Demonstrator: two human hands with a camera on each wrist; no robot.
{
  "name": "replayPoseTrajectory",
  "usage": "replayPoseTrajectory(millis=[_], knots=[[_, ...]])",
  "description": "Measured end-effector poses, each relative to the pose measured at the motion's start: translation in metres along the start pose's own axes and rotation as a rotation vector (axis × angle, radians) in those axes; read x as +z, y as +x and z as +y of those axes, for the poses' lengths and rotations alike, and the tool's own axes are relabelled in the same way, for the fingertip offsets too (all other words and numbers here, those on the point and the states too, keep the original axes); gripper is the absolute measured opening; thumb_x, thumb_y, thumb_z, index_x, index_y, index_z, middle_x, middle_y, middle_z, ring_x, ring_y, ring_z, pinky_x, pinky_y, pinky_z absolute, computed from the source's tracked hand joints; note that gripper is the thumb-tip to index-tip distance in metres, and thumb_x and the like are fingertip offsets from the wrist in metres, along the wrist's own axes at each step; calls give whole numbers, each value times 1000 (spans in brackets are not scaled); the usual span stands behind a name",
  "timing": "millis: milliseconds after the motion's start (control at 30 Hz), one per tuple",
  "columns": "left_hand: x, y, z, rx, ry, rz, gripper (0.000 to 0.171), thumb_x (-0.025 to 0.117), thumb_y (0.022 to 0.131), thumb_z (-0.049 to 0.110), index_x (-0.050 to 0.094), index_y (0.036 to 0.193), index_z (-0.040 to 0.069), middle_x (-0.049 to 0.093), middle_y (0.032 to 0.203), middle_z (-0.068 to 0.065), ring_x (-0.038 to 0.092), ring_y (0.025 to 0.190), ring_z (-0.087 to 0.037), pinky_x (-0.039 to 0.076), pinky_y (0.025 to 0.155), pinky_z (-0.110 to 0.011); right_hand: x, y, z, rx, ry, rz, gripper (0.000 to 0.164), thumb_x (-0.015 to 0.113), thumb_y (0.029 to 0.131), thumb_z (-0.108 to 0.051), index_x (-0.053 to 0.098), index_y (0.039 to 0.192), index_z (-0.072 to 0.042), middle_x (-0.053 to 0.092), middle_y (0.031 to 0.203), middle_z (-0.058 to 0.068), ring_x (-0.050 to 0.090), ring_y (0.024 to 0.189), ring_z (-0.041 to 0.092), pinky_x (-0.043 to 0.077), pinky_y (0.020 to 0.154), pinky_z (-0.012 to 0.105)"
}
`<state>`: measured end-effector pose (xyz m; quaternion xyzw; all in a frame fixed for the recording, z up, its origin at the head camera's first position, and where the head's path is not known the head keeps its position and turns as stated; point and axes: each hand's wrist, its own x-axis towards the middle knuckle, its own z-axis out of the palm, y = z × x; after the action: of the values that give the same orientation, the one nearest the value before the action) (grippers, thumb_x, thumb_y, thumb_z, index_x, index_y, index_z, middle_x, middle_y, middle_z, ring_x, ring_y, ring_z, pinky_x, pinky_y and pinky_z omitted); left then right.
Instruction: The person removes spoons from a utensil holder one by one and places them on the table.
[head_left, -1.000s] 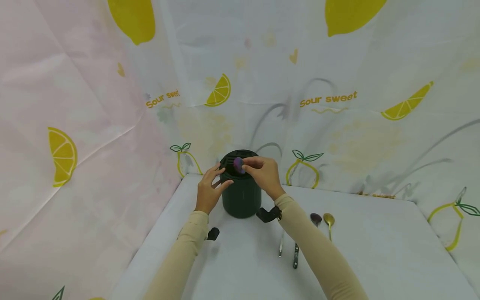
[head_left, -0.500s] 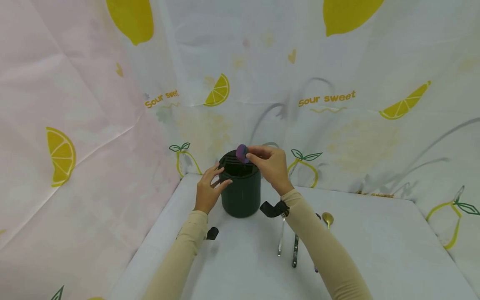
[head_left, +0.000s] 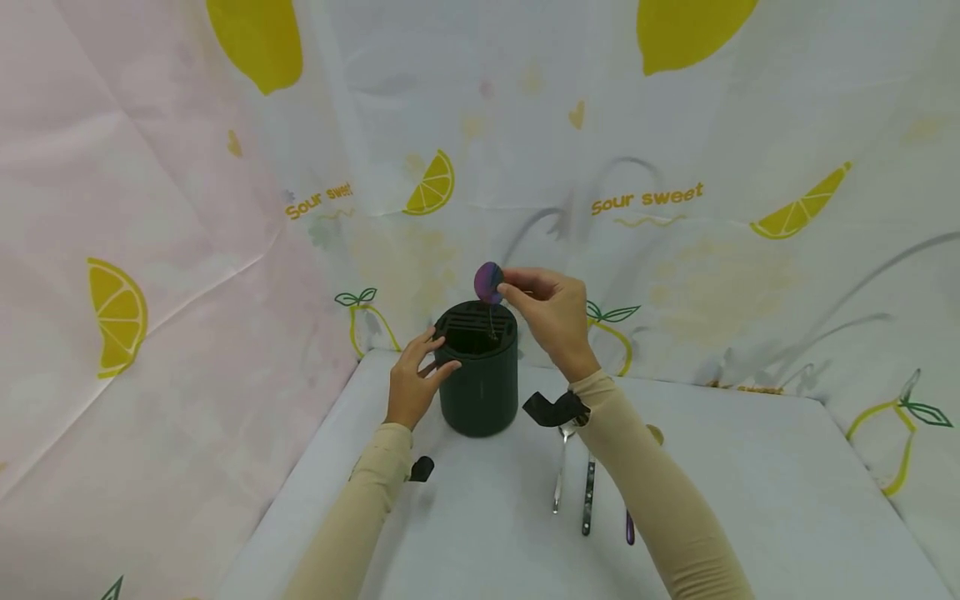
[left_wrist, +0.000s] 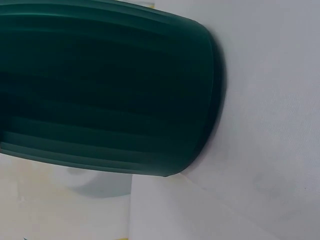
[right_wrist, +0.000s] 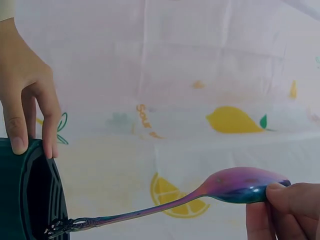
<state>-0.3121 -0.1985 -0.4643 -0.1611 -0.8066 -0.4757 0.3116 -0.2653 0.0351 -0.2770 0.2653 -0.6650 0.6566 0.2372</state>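
Note:
My right hand (head_left: 551,317) pinches a purple-blue iridescent spoon (head_left: 488,283) by its bowl. The spoon's slim handle hangs down, and its ornate end sits at the opening of a dark green cutlery holder (head_left: 480,392). In the right wrist view the whole spoon (right_wrist: 240,185) shows, with thumb and fingers at the bowl's tip. My left hand (head_left: 412,379) rests on the left side of the holder's rim, fingers spread and fairly straight. The left wrist view shows just the holder's ribbed wall (left_wrist: 110,90) and the white tabletop.
To the right on the white table (head_left: 480,517) lie a silver spoon (head_left: 561,467), a black-handled utensil (head_left: 588,500), a purple handle (head_left: 630,529) and a gold spoon (head_left: 656,433), partly behind my right forearm. A lemon-print cloth (head_left: 525,167) hangs behind.
My right hand has risen and shifted slightly right, drawing the spoon up out of the holder so its handle shows. The left hand stays on the rim.

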Motion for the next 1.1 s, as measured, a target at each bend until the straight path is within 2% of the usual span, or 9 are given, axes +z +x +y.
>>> replayPoseTrajectory(millis=[200,433,800,1100], knots=[[0,-1,1,1,2,1,53,78,83,31,63,130,13,48,145,-5,45,132,-21,57,88,-41,-6,3,-3,-50,8,60,16,74,83,5,72,98,11,71,95,22,71,80,22,59,71,23],[-1,-1,1,8,-3,2,53,78,83,30,63,130,12,48,145,-4,45,132,-19,57,88,-40,-16,4,-3,-48,40,97,17,74,82,8,71,97,14,70,95,26,71,79,20,60,73,24],[2,-1,-3,22,-12,6,52,78,83,29,63,130,11,48,145,-5,46,132,-22,57,88,-40,-33,1,-3,-12,-9,99,19,74,83,5,71,101,12,71,98,24,70,81,17,59,74,21],[2,-1,-5,16,-32,15,53,80,81,26,63,130,14,48,145,-7,46,132,-21,57,88,-42,-56,0,34,40,-11,137,18,77,82,1,74,99,7,72,95,17,70,79,14,60,74,24]])
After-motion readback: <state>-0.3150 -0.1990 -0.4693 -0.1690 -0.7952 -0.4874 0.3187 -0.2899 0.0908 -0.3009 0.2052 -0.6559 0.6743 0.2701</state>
